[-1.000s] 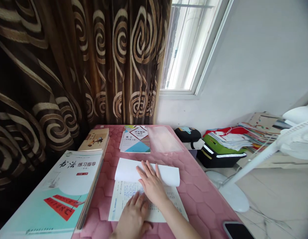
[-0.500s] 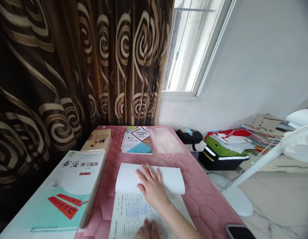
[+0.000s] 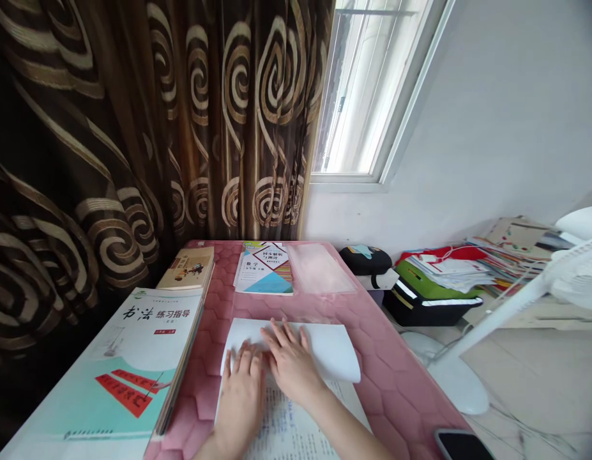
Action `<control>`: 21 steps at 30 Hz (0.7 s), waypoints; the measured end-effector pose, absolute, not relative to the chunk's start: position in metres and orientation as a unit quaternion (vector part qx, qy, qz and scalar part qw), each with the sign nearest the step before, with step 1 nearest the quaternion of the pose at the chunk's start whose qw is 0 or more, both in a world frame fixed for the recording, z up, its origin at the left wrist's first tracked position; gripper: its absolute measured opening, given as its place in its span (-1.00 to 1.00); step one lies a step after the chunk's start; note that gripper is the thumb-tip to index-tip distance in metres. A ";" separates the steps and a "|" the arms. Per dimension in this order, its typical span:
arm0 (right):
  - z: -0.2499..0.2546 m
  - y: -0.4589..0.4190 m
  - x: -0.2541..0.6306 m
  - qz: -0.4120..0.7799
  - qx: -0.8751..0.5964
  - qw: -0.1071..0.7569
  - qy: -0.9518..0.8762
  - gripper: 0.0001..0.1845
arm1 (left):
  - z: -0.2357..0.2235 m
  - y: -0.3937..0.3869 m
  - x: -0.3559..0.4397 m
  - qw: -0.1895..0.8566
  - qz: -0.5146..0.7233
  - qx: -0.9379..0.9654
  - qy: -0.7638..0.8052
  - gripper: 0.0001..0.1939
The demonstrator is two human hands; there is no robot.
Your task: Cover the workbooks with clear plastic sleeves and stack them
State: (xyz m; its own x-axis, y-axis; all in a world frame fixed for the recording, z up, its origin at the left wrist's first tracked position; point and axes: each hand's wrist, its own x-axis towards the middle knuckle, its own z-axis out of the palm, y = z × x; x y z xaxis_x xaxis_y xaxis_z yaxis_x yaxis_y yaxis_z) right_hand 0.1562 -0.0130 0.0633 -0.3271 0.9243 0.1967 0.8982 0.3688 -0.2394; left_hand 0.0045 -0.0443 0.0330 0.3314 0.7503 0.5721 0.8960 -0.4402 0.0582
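A white sheet [image 3: 324, 348] lies across the upper part of a printed page [image 3: 296, 434] with blue handwriting on it. The sheet's lower right edge curls up a little. My right hand [image 3: 293, 361] rests on the sheet with its fingers spread. Beside it, my left hand [image 3: 242, 380] lies on the sheet's left part, palm down, fingers stretched forward and slightly bent. The two thumbs come close together near the sheet's lower edge. Nothing shows in either hand.
On the pink quilted table cover [image 3: 386, 383] lie a stack of books [image 3: 128, 377] at left, math workbooks [image 3: 264, 271] and a clear plastic sleeve [image 3: 319, 268] at the back. A phone [image 3: 461, 445] is near right. A white fan [image 3: 492, 319] stands beyond.
My left hand has moved up from the lower part of the printed page onto the white sheet beside my right hand. My right hand stays nearly in place.
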 end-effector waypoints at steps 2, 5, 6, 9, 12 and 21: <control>0.061 -0.009 0.151 0.052 -0.574 0.146 -0.804 -0.47 | 0.034 -0.036 0.003 0.087 -0.257 -0.802 -0.532 -0.60; 0.050 -0.009 0.144 0.065 -0.585 0.138 -0.797 -0.49 | 0.037 -0.027 -0.001 -0.036 -0.239 -0.800 -0.549 -0.65; 0.046 -0.010 0.143 0.069 -0.589 0.134 -0.794 -0.49 | 0.039 -0.022 -0.003 -0.073 -0.239 -0.788 -0.563 -0.66; 0.038 -0.014 0.141 0.073 -0.595 0.134 -0.789 -0.52 | 0.050 0.009 -0.011 -0.136 -0.255 -0.685 -0.668 -0.73; 0.036 -0.016 0.139 0.066 -0.595 0.147 -0.787 -0.53 | 0.057 0.054 -0.016 -0.149 -0.266 -0.578 -0.757 -0.74; 0.035 -0.019 0.137 0.051 -0.596 0.175 -0.782 -0.55 | 0.050 0.139 -0.014 -0.274 -0.270 -0.504 -0.773 -0.61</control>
